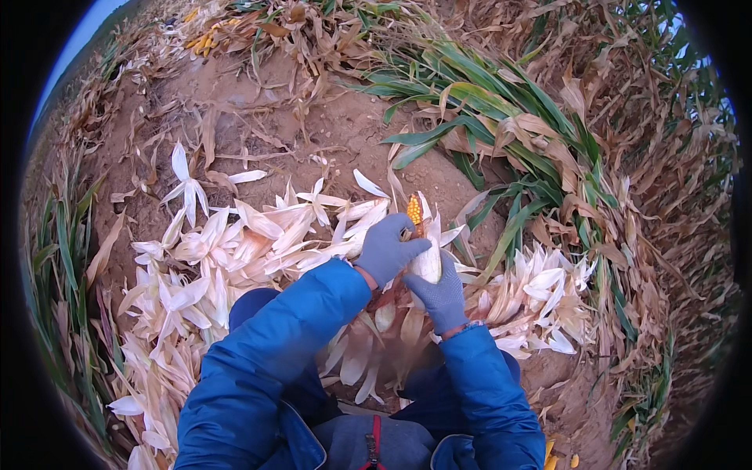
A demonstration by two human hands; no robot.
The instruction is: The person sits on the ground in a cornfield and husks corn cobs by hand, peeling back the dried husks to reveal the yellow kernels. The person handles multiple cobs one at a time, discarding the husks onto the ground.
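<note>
Both my hands wear grey knitted gloves and meet at one ear of corn [415,209] in front of my knees. Its tip shows yellow kernels, while pale husk [427,264] still wraps the lower part. My left hand [386,247] grips the ear's upper left side near the bared kernels, its thumb lying across the husk. From below and to the right, my right hand [443,294] holds the husk-covered base. Loose husks [282,235] lie on the ground under and around my hands.
Piled husks spread to my left, with another heap [540,294] to my right. Green and dry corn stalks [499,111] curve along the right. Bare yellow ears [205,42] lie far ahead at left; more corn [550,458] shows behind my right arm. Brown soil [341,135] stretches ahead.
</note>
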